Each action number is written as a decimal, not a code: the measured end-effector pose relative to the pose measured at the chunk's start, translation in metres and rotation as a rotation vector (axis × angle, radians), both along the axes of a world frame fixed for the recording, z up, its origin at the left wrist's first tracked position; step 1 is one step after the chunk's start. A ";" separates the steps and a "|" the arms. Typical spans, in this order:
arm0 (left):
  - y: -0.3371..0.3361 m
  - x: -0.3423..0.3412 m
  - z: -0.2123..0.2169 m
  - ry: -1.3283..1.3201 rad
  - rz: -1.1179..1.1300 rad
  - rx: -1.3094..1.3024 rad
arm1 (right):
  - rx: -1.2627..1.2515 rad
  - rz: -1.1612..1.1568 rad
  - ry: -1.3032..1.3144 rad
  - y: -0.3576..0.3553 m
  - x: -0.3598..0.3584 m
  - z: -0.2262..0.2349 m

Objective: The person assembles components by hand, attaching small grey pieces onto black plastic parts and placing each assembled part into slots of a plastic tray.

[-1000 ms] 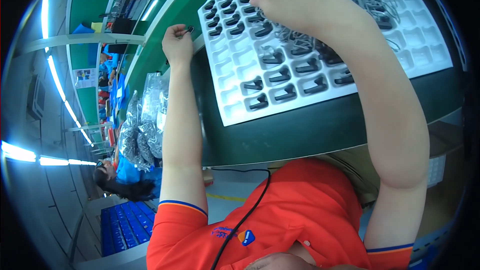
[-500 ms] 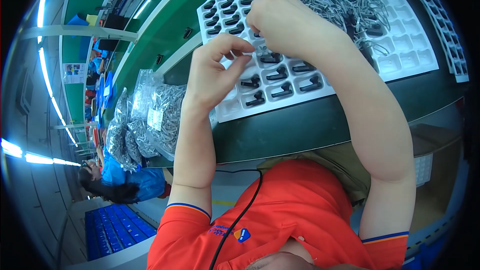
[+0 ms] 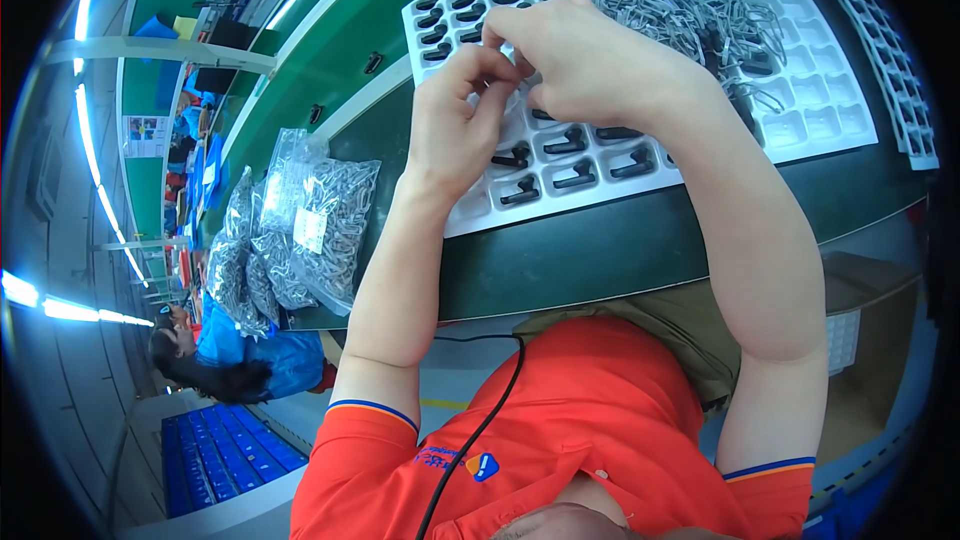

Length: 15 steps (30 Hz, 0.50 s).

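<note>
My left hand [image 3: 462, 120] and my right hand [image 3: 580, 52] meet above a white moulded tray [image 3: 480, 218]. The fingers of both are bent and pinched close together, and whatever lies between the tips is hidden or too small to name. Small black earpiece-shaped parts [image 3: 573, 175] sit one to a pocket at the tray's near and far left. On its far side, just beyond my right hand, lies a tangled heap of thin grey loops [image 3: 650, 5]. My right hand and forearm cover several pockets in the middle.
Clear plastic bags full of grey loops [image 3: 335, 225] stand left of my left forearm on the dark green bench [image 3: 570, 250]. Another white tray [image 3: 880, 50] lies at the far right. Two loose black parts [image 3: 373, 62] rest at the far left. A person in blue [image 3: 235, 345] is farther left.
My left hand has moved right and slightly up, so its fingertips now meet those of my right hand. My right hand has shifted slightly right and down.
</note>
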<state>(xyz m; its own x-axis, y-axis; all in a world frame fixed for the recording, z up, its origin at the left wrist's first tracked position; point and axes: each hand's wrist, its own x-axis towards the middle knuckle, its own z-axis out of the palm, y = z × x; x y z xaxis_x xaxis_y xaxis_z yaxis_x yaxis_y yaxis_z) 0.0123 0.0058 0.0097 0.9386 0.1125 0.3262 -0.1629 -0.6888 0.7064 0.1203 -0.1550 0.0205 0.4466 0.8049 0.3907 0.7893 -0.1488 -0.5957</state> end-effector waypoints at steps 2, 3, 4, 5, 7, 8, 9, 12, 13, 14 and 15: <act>-0.003 0.000 -0.001 -0.029 0.001 -0.151 | 0.034 -0.009 0.001 0.004 -0.002 0.000; -0.005 0.001 -0.001 -0.059 0.002 -0.302 | 0.066 -0.018 0.002 0.006 -0.002 0.000; -0.006 0.001 0.000 -0.089 0.003 -0.453 | 0.099 -0.027 0.003 0.007 -0.002 0.001; -0.007 0.001 0.001 -0.087 0.003 -0.445 | 0.107 -0.027 0.004 0.007 -0.002 0.001; -0.008 0.000 0.002 -0.110 0.068 -0.377 | 0.195 -0.105 -0.024 0.003 0.002 0.002; -0.008 -0.001 0.003 -0.122 0.101 -0.343 | 0.239 -0.143 -0.037 0.002 0.004 0.004; -0.011 -0.002 0.005 -0.118 0.101 -0.338 | 0.243 -0.144 -0.033 0.000 0.006 0.007; -0.027 -0.010 0.016 0.101 -0.060 0.196 | 0.343 -0.171 0.084 -0.006 0.012 0.021; -0.028 -0.009 0.016 0.102 -0.058 0.198 | 0.345 -0.170 0.085 -0.004 0.011 0.021; -0.029 -0.008 0.017 0.105 -0.078 0.247 | 0.399 -0.180 0.103 -0.002 0.009 0.019; -0.029 -0.008 0.017 0.108 -0.098 0.295 | 0.453 -0.189 0.121 0.000 0.007 0.017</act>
